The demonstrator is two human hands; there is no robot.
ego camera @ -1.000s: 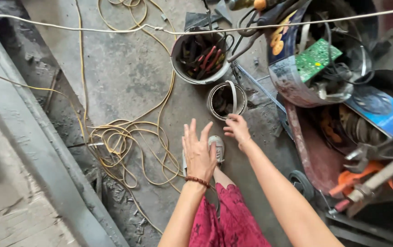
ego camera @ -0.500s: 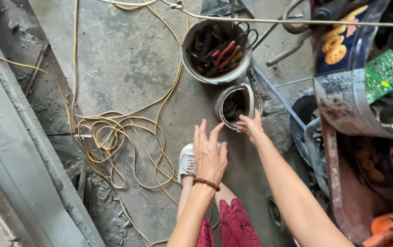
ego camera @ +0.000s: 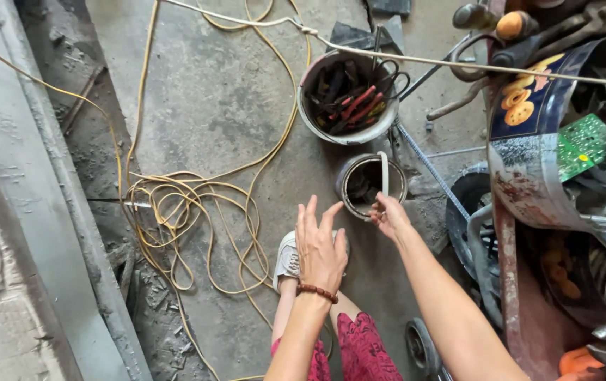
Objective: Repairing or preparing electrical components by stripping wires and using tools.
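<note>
Concrete floor, seen from above. Right hand touches the near rim of a small can, fingers curled on the rim; whether they grip it, cannot tell. A pale strip stands upright inside the can. Left hand hovers spread, fingers apart, holding nothing, just left of the can and above a white shoe. Beaded bracelet on the left wrist. Behind the can, touching or nearly so, a larger bucket holding pliers and red-handled tools. Yellow cord lies coiled on the floor to the left. Cart of scrap parts at right.
</note>
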